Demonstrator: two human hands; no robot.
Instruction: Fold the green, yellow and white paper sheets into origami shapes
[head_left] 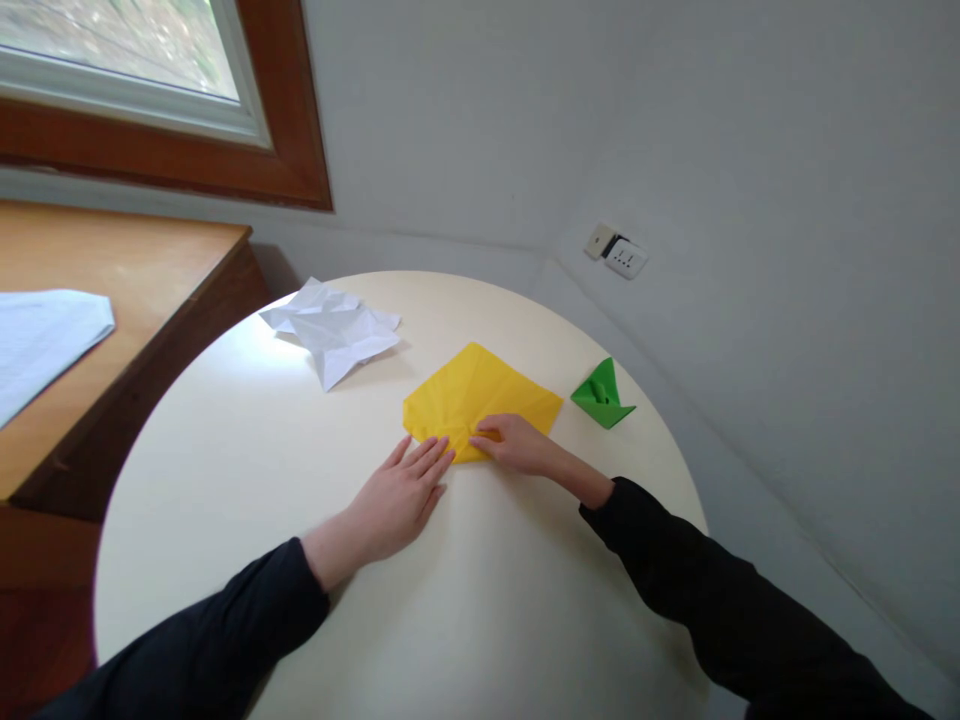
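Flat on the round desk (225, 480) near its middle, the left hand (401, 495) spreads its fingers to pin the yellow paper (480, 395), while the right hand (517, 445) presses bunched fingers on a fold at its near corner, crumpled white paper (334, 330) and a green folded figure (602, 395) toward the far edge.

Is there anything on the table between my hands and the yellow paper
Nothing visible. The left hand lies flat with its fingertips on the yellow paper's near edge, and the right hand presses on it directly. The crumpled white paper and green folded paper lie apart.
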